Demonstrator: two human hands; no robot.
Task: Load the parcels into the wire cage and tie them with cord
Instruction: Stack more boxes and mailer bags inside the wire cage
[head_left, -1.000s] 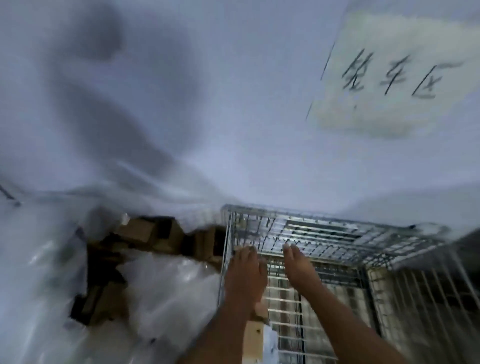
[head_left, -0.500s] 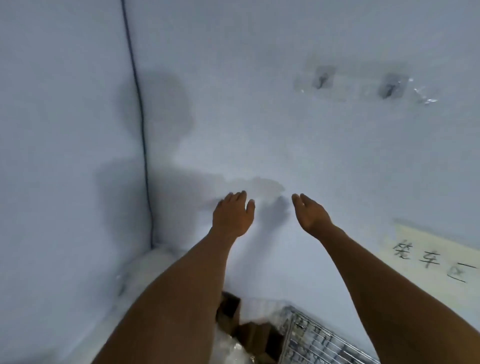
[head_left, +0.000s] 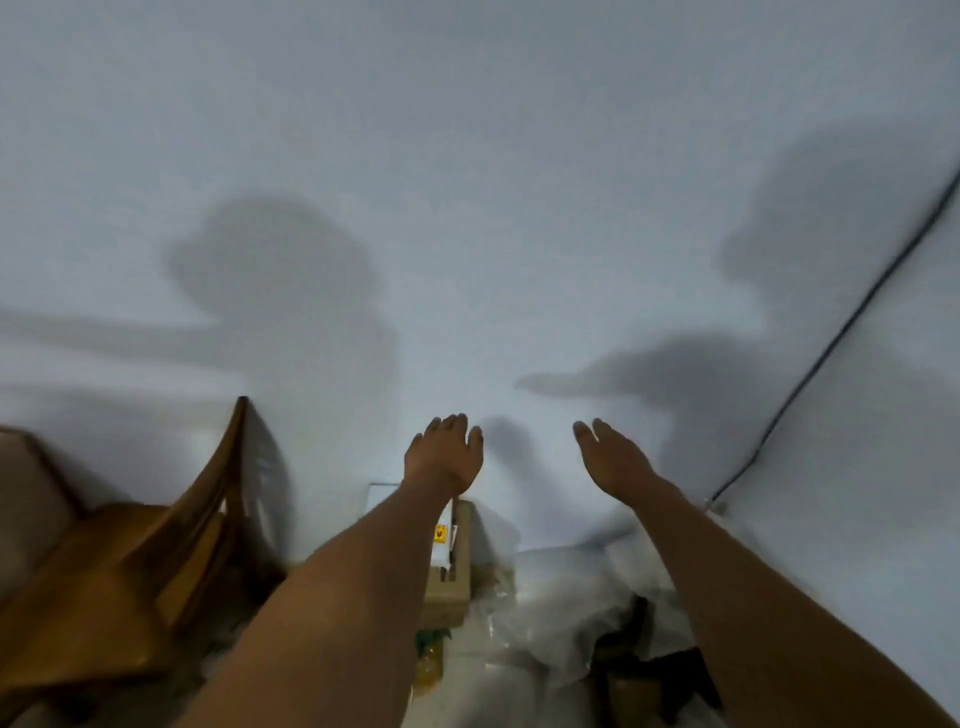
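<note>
Reaching: both hands (head_left: 524, 457) empty, parcels (head_left: 449, 577) below, apart.

White wall (head_left: 467, 156), brown chair (head_left: 130, 571), perhaps beige box (head_left: 449, 587)

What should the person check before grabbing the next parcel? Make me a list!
1. Left hand free: ok, open and holding nothing.
2. Right hand free: ok, open and holding nothing.
3. Parcel within sight: ok, a cardboard box stands below the left hand.
4. Wire cage in view: not ok, not visible.
5. Cord ready: cannot tell, none visible; only a black cable on the wall.
6. Path clear: cannot tell, clear plastic wrap lies beside the box.
</note>
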